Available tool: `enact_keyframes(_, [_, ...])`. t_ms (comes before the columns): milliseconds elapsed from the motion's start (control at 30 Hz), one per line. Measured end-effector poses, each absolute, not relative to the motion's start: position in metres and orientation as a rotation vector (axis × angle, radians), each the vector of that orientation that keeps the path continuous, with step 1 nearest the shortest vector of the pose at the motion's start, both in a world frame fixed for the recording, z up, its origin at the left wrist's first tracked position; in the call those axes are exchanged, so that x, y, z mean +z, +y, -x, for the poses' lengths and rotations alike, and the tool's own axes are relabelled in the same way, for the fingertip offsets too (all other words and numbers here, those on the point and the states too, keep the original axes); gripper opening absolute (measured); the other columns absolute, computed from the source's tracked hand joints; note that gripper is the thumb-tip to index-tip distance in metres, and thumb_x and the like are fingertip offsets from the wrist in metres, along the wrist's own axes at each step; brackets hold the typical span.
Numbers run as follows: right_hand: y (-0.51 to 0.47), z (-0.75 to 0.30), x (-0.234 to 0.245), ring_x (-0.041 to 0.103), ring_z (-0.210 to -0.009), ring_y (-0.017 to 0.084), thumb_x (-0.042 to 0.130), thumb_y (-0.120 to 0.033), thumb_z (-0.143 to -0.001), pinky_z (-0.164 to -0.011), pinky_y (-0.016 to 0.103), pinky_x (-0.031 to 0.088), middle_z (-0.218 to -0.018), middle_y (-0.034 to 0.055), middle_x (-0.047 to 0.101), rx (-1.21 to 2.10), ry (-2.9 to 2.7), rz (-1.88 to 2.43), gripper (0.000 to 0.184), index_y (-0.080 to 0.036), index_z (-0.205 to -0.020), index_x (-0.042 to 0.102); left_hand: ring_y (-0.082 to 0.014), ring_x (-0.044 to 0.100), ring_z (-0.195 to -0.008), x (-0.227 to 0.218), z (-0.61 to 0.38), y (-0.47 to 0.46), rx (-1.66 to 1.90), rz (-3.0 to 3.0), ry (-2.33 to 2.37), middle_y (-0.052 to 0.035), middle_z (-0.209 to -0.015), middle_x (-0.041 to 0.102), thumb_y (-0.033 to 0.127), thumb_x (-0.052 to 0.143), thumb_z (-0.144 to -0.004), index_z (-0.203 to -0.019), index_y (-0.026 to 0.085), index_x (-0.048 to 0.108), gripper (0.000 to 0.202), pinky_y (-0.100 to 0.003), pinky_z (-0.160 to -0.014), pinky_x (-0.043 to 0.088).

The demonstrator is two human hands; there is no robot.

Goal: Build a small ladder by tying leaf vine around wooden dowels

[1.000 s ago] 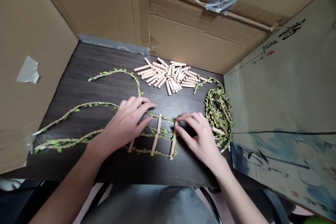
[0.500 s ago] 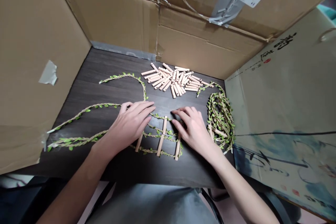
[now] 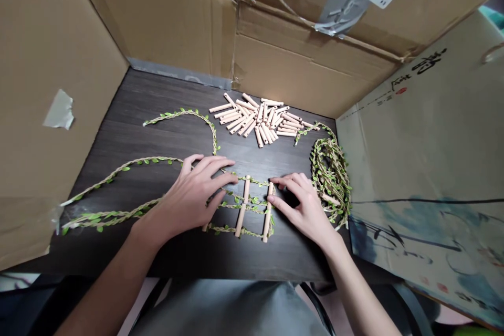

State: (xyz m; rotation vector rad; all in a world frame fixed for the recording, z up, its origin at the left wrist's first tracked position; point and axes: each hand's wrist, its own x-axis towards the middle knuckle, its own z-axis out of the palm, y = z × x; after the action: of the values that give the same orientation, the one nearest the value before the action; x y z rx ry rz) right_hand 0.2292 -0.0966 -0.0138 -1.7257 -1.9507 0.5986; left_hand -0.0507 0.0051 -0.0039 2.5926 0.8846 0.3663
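A small ladder of light wooden rungs and leafy twine lies flat on the dark table. My left hand (image 3: 199,189) is spread palm down over its left part, covering most of the left rung (image 3: 205,227). The middle rung (image 3: 242,210) lies in full view between my hands. At the right rung (image 3: 266,218), my right hand (image 3: 301,207) has thumb and index fingertips against the upper part, with a gap between them. Its other fingers are curled, and I see nothing lifted in it. Leafy twine (image 3: 132,164) trails left from under my left hand.
Behind the ladder is a heap of drilled wooden sticks (image 3: 255,121). A coil of leafy twine (image 3: 329,176) lies at the right, beside a painted cardboard panel (image 3: 409,178). Cardboard walls (image 3: 181,31) enclose the back and left of the table.
My right hand has shifted right, from over the ladder's upper right corner to the right rung's side, uncovering that rung's top. My left hand has moved slightly, its fingers spreading toward the middle rung.
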Motion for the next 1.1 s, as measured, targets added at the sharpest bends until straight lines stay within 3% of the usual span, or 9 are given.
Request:
enact_keyframes(133, [-0.098, -0.229, -0.019, 0.060, -0.102, 0.026, 0.069, -0.045, -0.099, -0.089, 0.042, 0.046, -0.105, 0.0072, 0.068, 0.575, -1.936, 1.720, 0.034, -0.026, -0.127, 0.069, -0.0267, 0.054, -0.136, -0.006, 0.047, 0.004, 0.364, -2.583, 0.874, -0.0064, -0.142, 0.063, 0.015, 0.047, -0.098, -0.097, 0.025, 0.068, 0.023, -0.057, -0.114, 0.031])
enact_keyframes(333, [-0.098, -0.231, -0.020, 0.061, -0.103, 0.026, 0.071, -0.044, -0.098, -0.089, 0.042, 0.047, -0.107, 0.0071, 0.069, 0.584, -1.935, 1.701, 0.033, -0.026, -0.126, 0.069, -0.0268, 0.055, -0.135, -0.003, 0.047, 0.005, 0.359, -2.552, 0.880, -0.0069, -0.140, 0.064, 0.014, 0.047, -0.098, -0.092, 0.023, 0.067, 0.022, -0.056, -0.114, 0.032])
enact_keyframes(467, [-0.100, -0.229, -0.014, 0.061, -0.103, 0.026, 0.070, -0.040, -0.099, -0.090, 0.042, 0.048, -0.110, 0.0076, 0.068, 0.576, -1.901, 1.685, 0.032, -0.025, -0.127, 0.067, -0.0286, 0.055, -0.134, 0.003, 0.045, 0.001, 0.408, -2.543, 0.832, -0.0082, -0.141, 0.063, 0.014, 0.049, -0.095, -0.103, 0.023, 0.068, 0.022, -0.056, -0.113, 0.033])
enact_keyframes(600, [-0.119, -0.220, -0.002, 0.059, -0.111, 0.028, 0.069, -0.037, -0.100, -0.096, 0.046, 0.047, -0.120, 0.0096, 0.066, 0.504, -1.912, 1.682, 0.034, -0.026, -0.131, 0.063, -0.0283, 0.054, -0.131, 0.008, 0.036, -0.012, 0.355, -2.592, 0.658, -0.0083, -0.140, 0.062, 0.012, 0.049, -0.094, -0.124, 0.027, 0.066, 0.038, -0.057, -0.115, 0.031])
enact_keyframes(800, [-0.148, -0.201, -0.010, 0.049, -0.133, 0.035, 0.070, -0.041, -0.098, -0.110, 0.054, 0.039, -0.147, 0.0135, 0.055, 0.362, -2.009, 1.762, 0.054, -0.024, -0.146, 0.053, -0.0285, 0.056, -0.123, 0.000, 0.028, -0.022, 0.360, -2.652, 0.665, -0.0102, -0.130, 0.064, 0.017, 0.049, -0.098, -0.117, 0.023, 0.067, 0.027, -0.059, -0.113, 0.030])
enact_keyframes(1100, [-0.162, -0.192, -0.018, 0.053, -0.135, 0.032, 0.063, -0.029, -0.103, -0.111, 0.052, 0.043, -0.144, 0.0125, 0.059, 0.331, -1.877, 1.704, 0.044, -0.025, -0.146, 0.052, -0.0261, 0.057, -0.123, -0.001, 0.045, -0.022, 0.504, -2.611, 0.770, -0.0095, -0.132, 0.065, 0.020, 0.051, -0.102, -0.124, 0.023, 0.062, 0.025, -0.050, -0.109, 0.034])
